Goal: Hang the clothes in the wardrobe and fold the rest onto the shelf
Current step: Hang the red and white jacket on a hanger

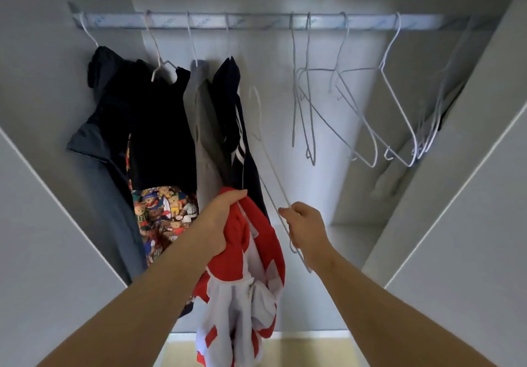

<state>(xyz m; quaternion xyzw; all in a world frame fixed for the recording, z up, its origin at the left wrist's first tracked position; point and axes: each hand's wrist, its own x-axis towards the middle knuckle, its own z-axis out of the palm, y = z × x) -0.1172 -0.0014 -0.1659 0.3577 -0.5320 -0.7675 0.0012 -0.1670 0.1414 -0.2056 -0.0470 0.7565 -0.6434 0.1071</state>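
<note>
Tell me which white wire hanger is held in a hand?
The slanted hanger pinched by the right hand; the left hand grips a red-and-white garment, and the other hangers hook on the rail.

Red-and-white garment (245, 252), bunched and hanging from the left hand's (219, 218) grip. White wire hanger (285, 196), tilted, pinched by the right hand (306, 226). Four dark and grey garments (162, 127) hang at the rail's (256, 21) left end; empty hangers (397, 104) hang at its right.

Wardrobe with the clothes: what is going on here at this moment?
A person faces the open wardrobe. The left hand grips a red and white garment, and the right hand holds a white wire hanger that is off the rail. The garment is not yet on it. Four garments hang at left, empty hangers at right.
</note>
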